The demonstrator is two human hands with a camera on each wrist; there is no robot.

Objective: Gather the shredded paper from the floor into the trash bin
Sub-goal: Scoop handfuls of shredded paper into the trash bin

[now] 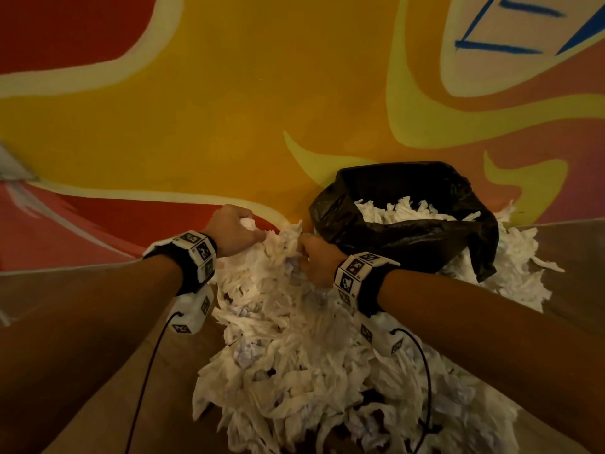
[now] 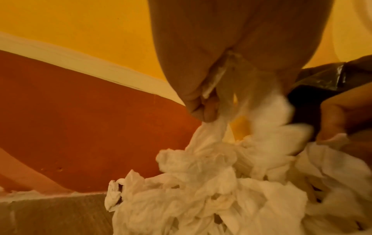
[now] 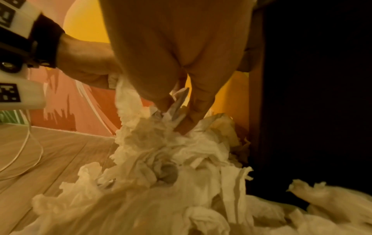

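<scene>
A big heap of white shredded paper (image 1: 294, 355) lies on the wooden floor (image 1: 82, 339) against the painted wall. A trash bin lined with a black bag (image 1: 409, 231) stands at the right, with shredded paper inside (image 1: 402, 209) and more strewn behind it. My left hand (image 1: 234, 229) grips a bunch of paper at the top of the heap; in the left wrist view its fingers (image 2: 201, 108) curl round strands. My right hand (image 1: 316, 257), just left of the bin, grips paper too; its fingers (image 3: 197, 111) close on strips.
The wall (image 1: 229, 93) painted yellow, red and pink rises right behind the heap and the bin. Bare wooden floor (image 3: 50, 151) stretches to the left of the heap. Black cables (image 1: 144, 381) hang from both wrist cameras.
</scene>
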